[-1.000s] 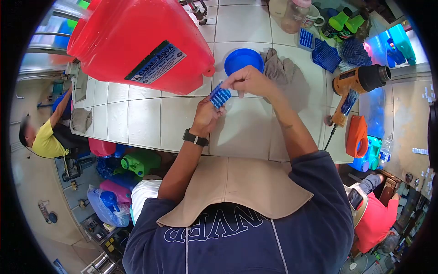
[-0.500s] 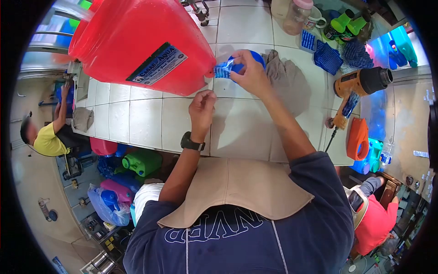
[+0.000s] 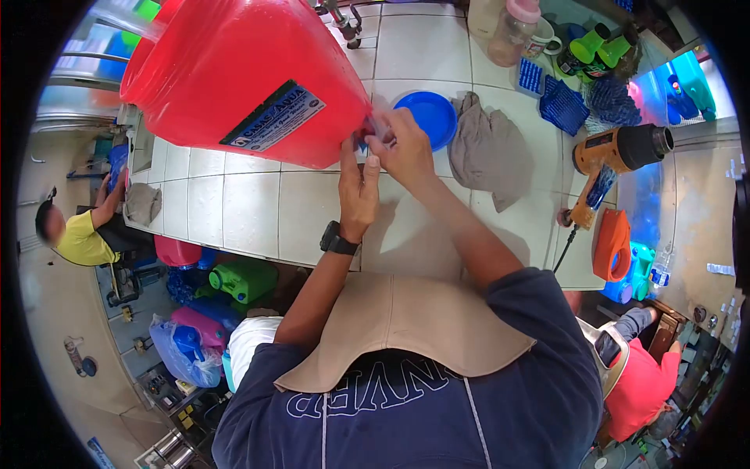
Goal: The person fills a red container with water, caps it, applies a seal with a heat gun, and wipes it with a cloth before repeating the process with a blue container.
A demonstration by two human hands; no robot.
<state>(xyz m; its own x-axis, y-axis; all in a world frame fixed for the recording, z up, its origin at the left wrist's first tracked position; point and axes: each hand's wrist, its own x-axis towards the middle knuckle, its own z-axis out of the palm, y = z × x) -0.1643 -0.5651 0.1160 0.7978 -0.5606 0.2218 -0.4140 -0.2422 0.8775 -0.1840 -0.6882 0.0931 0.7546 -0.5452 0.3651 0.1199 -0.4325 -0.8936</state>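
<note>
A large red water jug [image 3: 226, 78] with a dark printed label [image 3: 273, 117] lies tilted on the tiled counter. At its lower right corner, both my hands meet around a small clear and blue printed plastic seal [image 3: 361, 145]. My right hand [image 3: 408, 152] is closed in a pinch on this film. From below, my left hand [image 3: 358, 195] has its fingertips closed at the film's lower side, against the jug's corner. The fingers partly hide the seal and the part of the jug beneath it. A blue round lid [image 3: 430, 119] lies just right of my right hand.
A grey cloth [image 3: 488, 148] lies beside the lid. Farther right are an orange heat gun [image 3: 601, 160] with its cord, blue netting [image 3: 562, 104], a mug [image 3: 541, 39] and a pink-topped jar [image 3: 512, 35]. A metal tap [image 3: 348, 27] stands behind. A person in yellow [image 3: 86, 234] works at far left.
My right hand has moved left and down with the plastic seal to the jug's corner, uncovering the blue lid. My left hand has risen to meet it, its fingers straighter.
</note>
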